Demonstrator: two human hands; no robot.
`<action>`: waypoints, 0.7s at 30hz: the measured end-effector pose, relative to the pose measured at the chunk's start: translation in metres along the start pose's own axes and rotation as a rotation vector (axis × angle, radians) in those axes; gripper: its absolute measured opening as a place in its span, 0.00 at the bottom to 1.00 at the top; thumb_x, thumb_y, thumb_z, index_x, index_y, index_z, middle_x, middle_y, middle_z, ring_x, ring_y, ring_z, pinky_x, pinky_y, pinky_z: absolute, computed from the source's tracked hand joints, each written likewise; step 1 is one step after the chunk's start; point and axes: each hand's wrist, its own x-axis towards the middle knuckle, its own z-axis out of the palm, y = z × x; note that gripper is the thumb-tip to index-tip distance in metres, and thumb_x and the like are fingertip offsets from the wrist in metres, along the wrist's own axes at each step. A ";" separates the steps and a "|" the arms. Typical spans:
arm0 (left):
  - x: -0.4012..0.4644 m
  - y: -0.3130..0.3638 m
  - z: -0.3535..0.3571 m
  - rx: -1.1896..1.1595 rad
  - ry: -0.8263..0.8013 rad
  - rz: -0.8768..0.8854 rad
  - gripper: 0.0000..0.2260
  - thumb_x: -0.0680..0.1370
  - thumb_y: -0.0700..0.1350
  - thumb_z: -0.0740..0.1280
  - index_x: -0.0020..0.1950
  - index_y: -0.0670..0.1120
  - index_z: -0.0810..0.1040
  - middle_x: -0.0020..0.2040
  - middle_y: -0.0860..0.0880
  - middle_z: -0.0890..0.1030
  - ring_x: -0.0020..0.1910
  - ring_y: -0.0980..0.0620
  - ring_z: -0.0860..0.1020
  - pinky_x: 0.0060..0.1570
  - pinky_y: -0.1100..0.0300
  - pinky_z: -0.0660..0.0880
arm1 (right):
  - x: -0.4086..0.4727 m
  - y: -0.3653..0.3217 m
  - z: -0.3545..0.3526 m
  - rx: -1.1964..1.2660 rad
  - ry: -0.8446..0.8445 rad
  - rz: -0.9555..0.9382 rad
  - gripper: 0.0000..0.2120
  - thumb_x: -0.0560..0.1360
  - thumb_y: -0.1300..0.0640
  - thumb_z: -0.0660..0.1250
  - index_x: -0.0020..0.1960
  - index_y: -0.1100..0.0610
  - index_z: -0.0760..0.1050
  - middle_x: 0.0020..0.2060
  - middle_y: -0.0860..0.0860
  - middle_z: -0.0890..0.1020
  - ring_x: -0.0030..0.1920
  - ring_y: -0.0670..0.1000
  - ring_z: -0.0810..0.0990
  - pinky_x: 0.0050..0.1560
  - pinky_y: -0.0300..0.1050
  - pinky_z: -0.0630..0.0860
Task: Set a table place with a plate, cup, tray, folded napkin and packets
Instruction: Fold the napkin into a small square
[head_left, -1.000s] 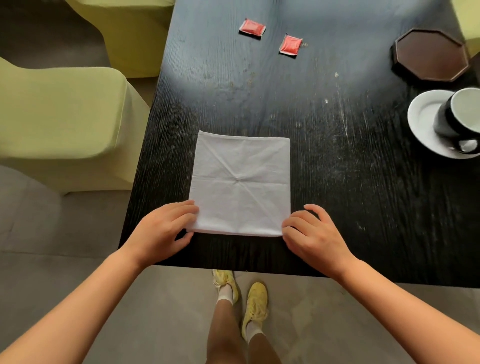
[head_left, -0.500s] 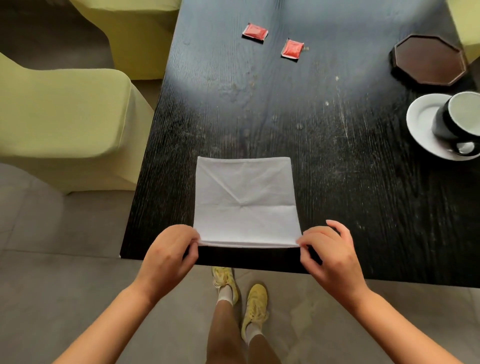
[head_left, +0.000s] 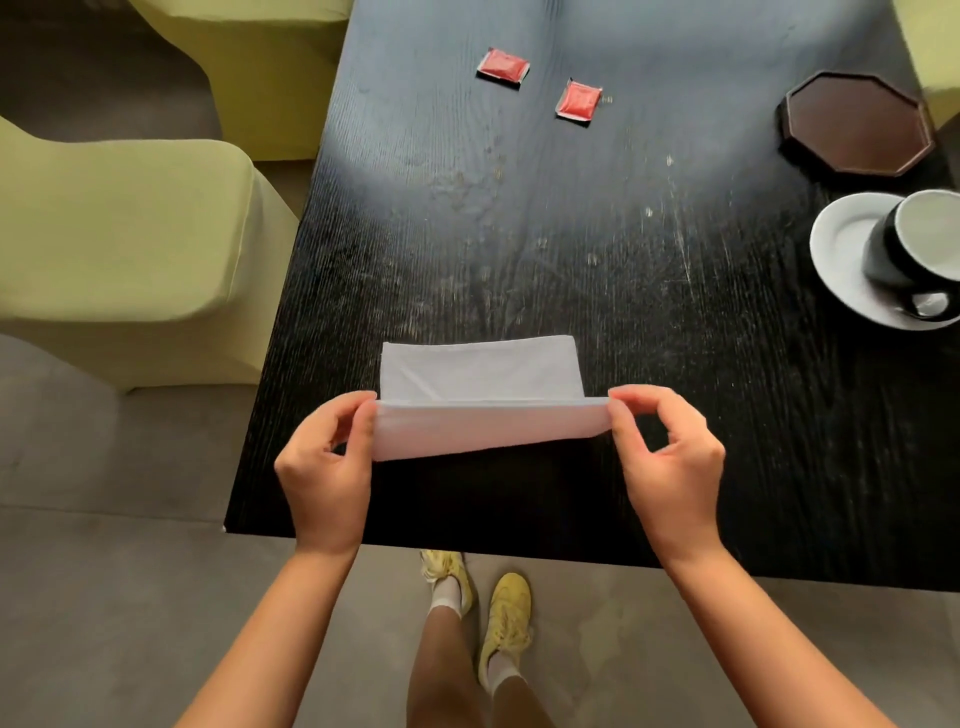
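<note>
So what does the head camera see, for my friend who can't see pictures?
Both hands, left hand and right hand, pinch a white napkin's near corners, lifting it to fold on a black table. Farther off lie two red packets, a tray, a cup.

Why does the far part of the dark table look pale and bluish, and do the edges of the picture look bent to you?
Head view: the black table mirrors soft overhead light, a pale blue sheen around the two red packets; the near part stays dark. Head view: the wide lens bows the table's edges and stretches the cup at the right border.

hands (head_left: 498, 467) pinching napkin (head_left: 480, 395), near edge raised
</note>
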 end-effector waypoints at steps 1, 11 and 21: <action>0.007 -0.001 0.003 0.010 0.002 0.013 0.09 0.77 0.43 0.64 0.49 0.39 0.81 0.45 0.49 0.81 0.43 0.58 0.77 0.46 0.73 0.71 | 0.008 0.001 0.005 0.015 -0.001 0.034 0.09 0.73 0.53 0.63 0.46 0.56 0.79 0.39 0.44 0.79 0.43 0.45 0.77 0.52 0.56 0.75; 0.058 -0.032 0.046 0.280 -0.015 0.078 0.05 0.75 0.40 0.66 0.44 0.40 0.82 0.40 0.43 0.81 0.40 0.44 0.76 0.43 0.63 0.64 | 0.069 0.030 0.066 -0.121 -0.059 0.245 0.04 0.74 0.57 0.65 0.41 0.54 0.77 0.36 0.48 0.80 0.36 0.48 0.74 0.57 0.53 0.69; 0.073 -0.045 0.059 0.384 -0.081 0.050 0.07 0.75 0.42 0.66 0.45 0.41 0.82 0.41 0.43 0.78 0.44 0.43 0.73 0.45 0.50 0.71 | 0.070 0.042 0.080 -0.319 -0.063 0.198 0.05 0.75 0.56 0.63 0.44 0.55 0.77 0.39 0.50 0.79 0.42 0.51 0.76 0.51 0.44 0.58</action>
